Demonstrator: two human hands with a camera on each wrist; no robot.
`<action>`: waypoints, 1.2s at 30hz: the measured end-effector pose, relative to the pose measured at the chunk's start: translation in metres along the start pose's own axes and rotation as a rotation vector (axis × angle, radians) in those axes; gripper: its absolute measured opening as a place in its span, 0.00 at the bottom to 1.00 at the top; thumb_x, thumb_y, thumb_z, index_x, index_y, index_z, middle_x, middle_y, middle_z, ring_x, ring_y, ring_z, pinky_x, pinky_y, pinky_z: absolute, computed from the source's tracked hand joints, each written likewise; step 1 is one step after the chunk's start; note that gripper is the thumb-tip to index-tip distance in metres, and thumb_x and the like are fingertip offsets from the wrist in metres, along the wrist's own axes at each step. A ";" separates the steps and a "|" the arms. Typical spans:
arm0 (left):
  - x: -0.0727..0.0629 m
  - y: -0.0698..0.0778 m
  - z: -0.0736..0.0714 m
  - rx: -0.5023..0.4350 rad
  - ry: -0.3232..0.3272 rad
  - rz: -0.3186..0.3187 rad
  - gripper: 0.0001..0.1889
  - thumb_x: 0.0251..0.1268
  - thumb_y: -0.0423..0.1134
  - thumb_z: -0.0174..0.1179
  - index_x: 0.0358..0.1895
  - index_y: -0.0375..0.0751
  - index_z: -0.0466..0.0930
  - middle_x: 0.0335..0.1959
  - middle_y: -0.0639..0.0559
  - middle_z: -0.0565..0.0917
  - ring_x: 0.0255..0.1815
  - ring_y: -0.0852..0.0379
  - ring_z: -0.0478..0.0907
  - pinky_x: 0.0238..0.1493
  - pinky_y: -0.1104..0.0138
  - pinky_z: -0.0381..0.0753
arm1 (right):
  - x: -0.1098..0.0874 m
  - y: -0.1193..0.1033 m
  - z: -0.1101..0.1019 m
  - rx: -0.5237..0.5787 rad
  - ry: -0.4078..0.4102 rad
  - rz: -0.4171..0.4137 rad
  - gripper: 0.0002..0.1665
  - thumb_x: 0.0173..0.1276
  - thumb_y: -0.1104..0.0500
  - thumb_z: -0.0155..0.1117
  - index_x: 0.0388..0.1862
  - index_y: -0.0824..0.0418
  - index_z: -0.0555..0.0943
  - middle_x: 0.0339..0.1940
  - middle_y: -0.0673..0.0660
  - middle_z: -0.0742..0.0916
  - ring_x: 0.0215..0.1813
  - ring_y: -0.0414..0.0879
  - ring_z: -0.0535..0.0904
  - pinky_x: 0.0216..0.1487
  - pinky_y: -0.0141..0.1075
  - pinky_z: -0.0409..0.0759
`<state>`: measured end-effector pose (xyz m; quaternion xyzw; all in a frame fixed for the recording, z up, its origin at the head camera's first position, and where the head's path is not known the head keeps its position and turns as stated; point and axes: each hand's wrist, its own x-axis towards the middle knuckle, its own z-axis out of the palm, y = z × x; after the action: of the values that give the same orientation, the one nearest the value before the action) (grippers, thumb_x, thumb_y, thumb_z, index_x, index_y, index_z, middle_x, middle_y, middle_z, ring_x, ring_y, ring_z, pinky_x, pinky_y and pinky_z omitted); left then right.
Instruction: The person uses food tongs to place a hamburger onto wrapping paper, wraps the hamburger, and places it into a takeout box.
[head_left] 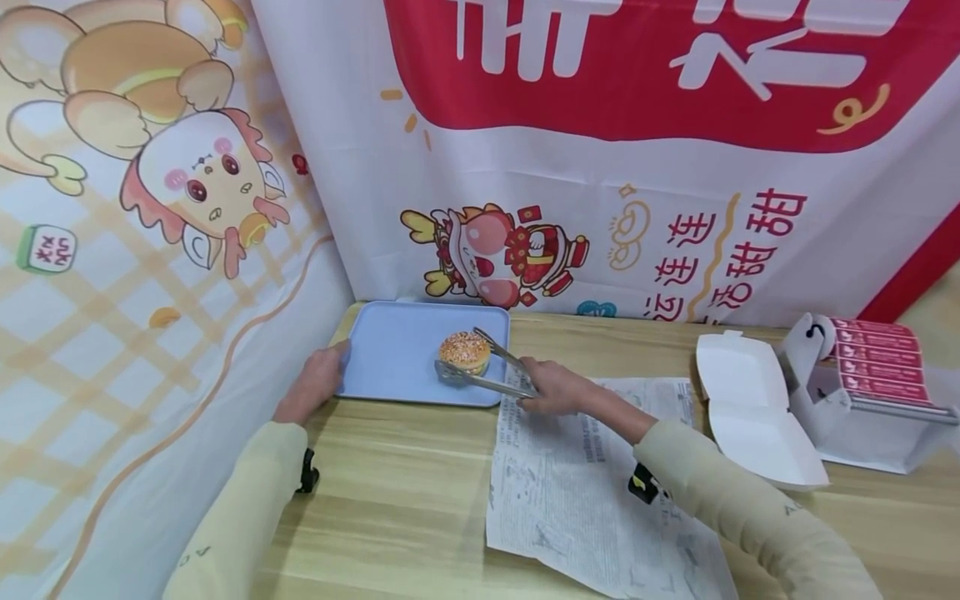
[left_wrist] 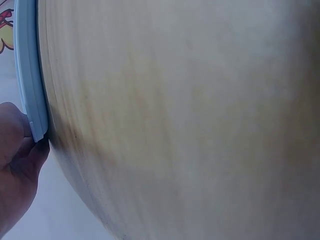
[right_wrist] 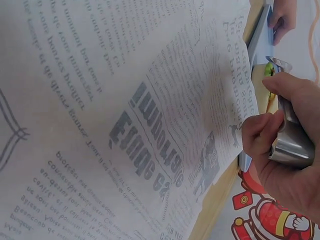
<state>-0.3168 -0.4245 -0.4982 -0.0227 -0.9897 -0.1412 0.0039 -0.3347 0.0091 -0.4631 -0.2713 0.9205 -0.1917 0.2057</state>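
A burger (head_left: 464,352) with a seeded bun sits near the right end of a blue tray (head_left: 390,350). My right hand (head_left: 555,387) holds metal tongs (head_left: 495,385), whose two tips stand on either side of the burger. In the right wrist view, the fingers of the right hand (right_wrist: 287,135) curl around the tongs (right_wrist: 295,142), and a green bit of the burger (right_wrist: 270,80) shows past the thumb. My left hand (head_left: 318,379) pinches the tray's left edge; in the left wrist view, fingers and thumb of that hand (left_wrist: 20,167) meet at the tray's corner (left_wrist: 32,100).
Printed paper (head_left: 592,492) lies on the wooden table (head_left: 390,483) under the right forearm. An opened white takeaway box (head_left: 750,417) stands to the right, beside a dispenser (head_left: 862,417) with a red-printed roll (head_left: 877,358). Printed cloth walls border the table at the left and back.
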 end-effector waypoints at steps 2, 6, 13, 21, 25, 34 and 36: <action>0.001 0.000 0.000 0.003 0.004 0.005 0.28 0.68 0.21 0.46 0.72 0.22 0.59 0.64 0.21 0.71 0.64 0.29 0.72 0.65 0.42 0.74 | 0.000 0.001 0.000 -0.004 -0.004 0.005 0.45 0.68 0.47 0.67 0.77 0.60 0.59 0.51 0.58 0.82 0.42 0.45 0.77 0.37 0.35 0.77; 0.001 0.000 0.001 0.009 0.020 0.023 0.28 0.67 0.21 0.46 0.71 0.21 0.60 0.63 0.20 0.71 0.63 0.28 0.72 0.64 0.42 0.74 | -0.001 0.002 0.000 -0.006 -0.011 0.011 0.43 0.68 0.48 0.67 0.76 0.60 0.60 0.47 0.57 0.82 0.40 0.45 0.78 0.35 0.35 0.77; 0.001 0.003 0.002 0.004 0.003 0.023 0.29 0.67 0.22 0.45 0.72 0.20 0.58 0.65 0.20 0.70 0.66 0.28 0.70 0.67 0.42 0.72 | -0.007 0.009 -0.001 0.016 0.005 -0.009 0.42 0.69 0.49 0.67 0.76 0.59 0.61 0.40 0.54 0.82 0.35 0.45 0.77 0.31 0.34 0.73; 0.000 0.001 0.001 0.021 0.028 0.038 0.27 0.68 0.22 0.45 0.71 0.20 0.59 0.62 0.20 0.72 0.62 0.28 0.73 0.63 0.42 0.75 | -0.023 0.012 -0.011 0.053 0.057 -0.037 0.39 0.68 0.50 0.67 0.73 0.58 0.64 0.34 0.54 0.81 0.31 0.45 0.75 0.28 0.34 0.71; 0.000 -0.002 0.003 0.029 0.025 0.035 0.27 0.69 0.22 0.45 0.71 0.20 0.59 0.60 0.20 0.74 0.60 0.29 0.75 0.61 0.42 0.77 | -0.032 0.012 -0.013 0.057 0.067 -0.072 0.39 0.68 0.51 0.67 0.74 0.59 0.64 0.38 0.53 0.83 0.34 0.44 0.76 0.31 0.34 0.73; 0.003 -0.001 0.003 0.043 0.012 0.038 0.28 0.68 0.22 0.46 0.71 0.19 0.58 0.61 0.19 0.72 0.61 0.26 0.73 0.63 0.41 0.75 | -0.057 0.016 -0.018 0.056 0.112 -0.127 0.40 0.66 0.54 0.69 0.73 0.63 0.65 0.48 0.56 0.86 0.38 0.42 0.78 0.37 0.34 0.79; 0.003 0.000 0.002 0.042 0.011 0.034 0.28 0.67 0.22 0.46 0.71 0.19 0.58 0.62 0.19 0.71 0.62 0.26 0.72 0.63 0.41 0.74 | -0.064 0.018 -0.021 0.052 0.124 -0.142 0.40 0.66 0.54 0.69 0.73 0.64 0.65 0.48 0.56 0.86 0.38 0.41 0.78 0.37 0.33 0.79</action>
<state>-0.3201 -0.4237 -0.4999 -0.0386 -0.9919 -0.1206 0.0124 -0.3028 0.0650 -0.4361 -0.3179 0.9047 -0.2459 0.1411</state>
